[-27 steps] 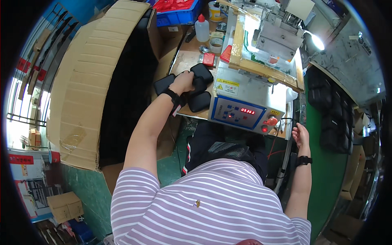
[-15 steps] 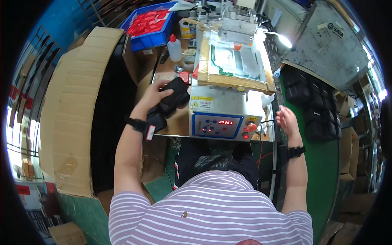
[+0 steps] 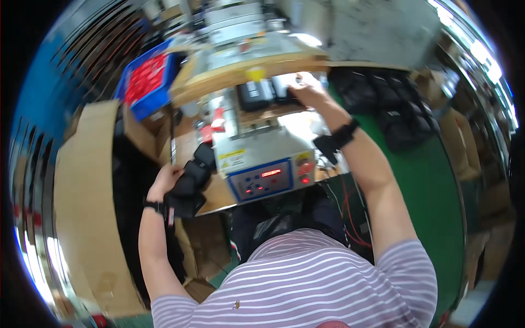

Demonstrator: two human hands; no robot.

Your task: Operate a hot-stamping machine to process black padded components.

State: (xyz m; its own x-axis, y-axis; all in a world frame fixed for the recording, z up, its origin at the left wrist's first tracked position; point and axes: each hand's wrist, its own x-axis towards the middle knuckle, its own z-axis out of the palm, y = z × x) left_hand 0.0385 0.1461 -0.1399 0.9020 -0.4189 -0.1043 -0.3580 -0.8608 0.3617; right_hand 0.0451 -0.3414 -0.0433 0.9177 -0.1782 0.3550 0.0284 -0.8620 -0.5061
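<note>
Black case point(image 3: 255, 97) bears white marking — left hand point(image 3: 165, 179) and right hand point(image 3: 313, 94): finger grip unclear.

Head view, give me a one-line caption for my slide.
Right grip near a black case under the wooden frame; left grip beside more cases.

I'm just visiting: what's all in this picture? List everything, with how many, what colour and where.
Large box: one, brown, left
Bin: one, blue, upper left
Pieces: many, red, in bin
Machine: one, pale grey, centre
Control panel: one, blue-edged, machine front
Frame: one, wooden brown, above machine
Table: one, brown, under machine
Table cases: several, black, left of machine
Machine cases: at least one, black, under frame
Further cases: several, black, right
Shirt: one, mauve-and-white, lower middle
Wristbands: two, black, either side of machine
Left hand: one, bare, at table cases
Right hand: one, bare, beside machine cases
</note>
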